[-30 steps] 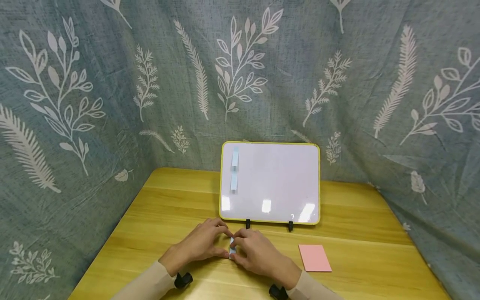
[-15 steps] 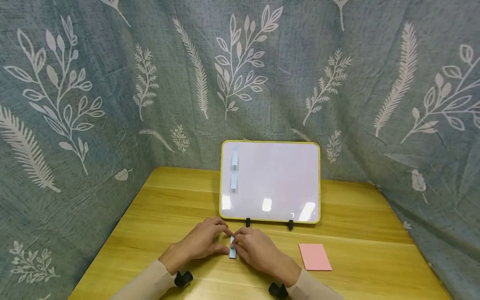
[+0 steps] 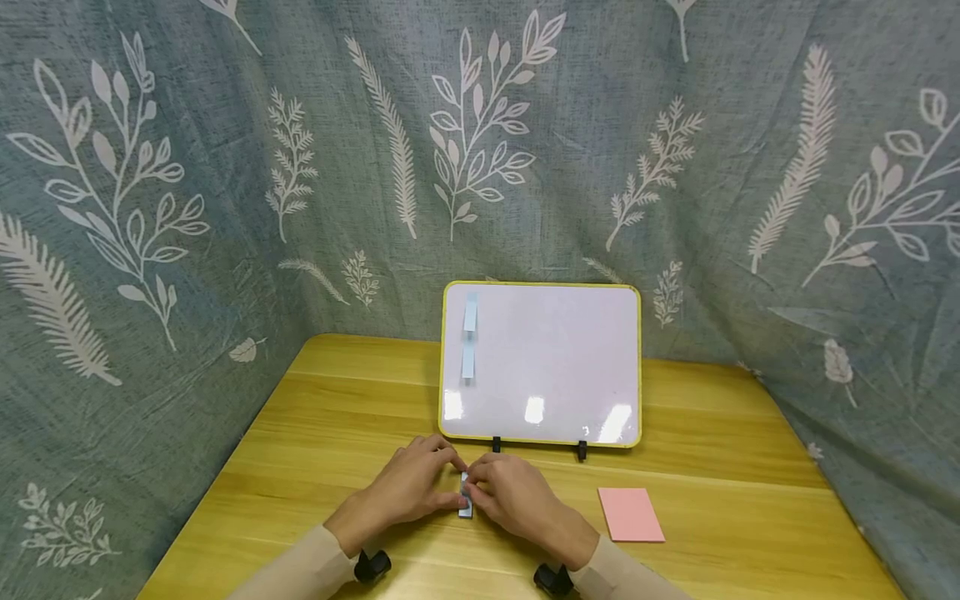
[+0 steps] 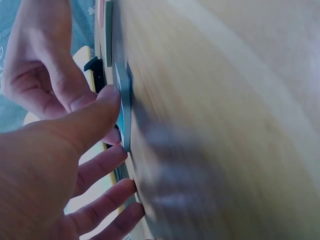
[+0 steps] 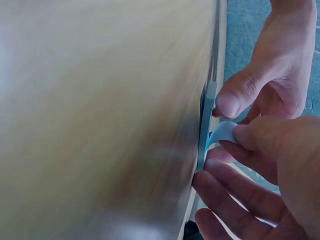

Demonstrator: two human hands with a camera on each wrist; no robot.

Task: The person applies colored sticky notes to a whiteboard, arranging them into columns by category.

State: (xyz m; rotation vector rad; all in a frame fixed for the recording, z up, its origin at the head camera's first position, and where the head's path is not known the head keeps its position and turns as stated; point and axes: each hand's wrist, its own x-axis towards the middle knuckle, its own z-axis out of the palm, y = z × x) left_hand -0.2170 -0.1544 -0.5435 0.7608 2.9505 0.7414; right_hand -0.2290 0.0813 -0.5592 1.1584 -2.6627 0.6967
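Observation:
A narrow pad of light blue sticky notes (image 3: 465, 512) lies on the wooden table between both hands. My left hand (image 3: 408, 485) steadies it, thumb on the near part and index finger at the far end. In the right wrist view, the top sticky note (image 5: 224, 132) curls up off the pad, pinched between the thumb and index finger of my right hand (image 3: 519, 502). One end of that note still joins the pad. From the head view, the fingers cover much of the pad.
Behind the hands stands a yellow-framed whiteboard (image 3: 555, 358) on black feet (image 3: 582, 451). Two blue sticky notes, an upper one (image 3: 470, 316) and a lower one (image 3: 468, 361), hang at its left side. A pink sticky note pad (image 3: 631, 515) lies to the right.
My right thumb has moved from the pad's near end toward its far part, peeling up the top note. My left thumb lifted away, then came back down onto the pad.

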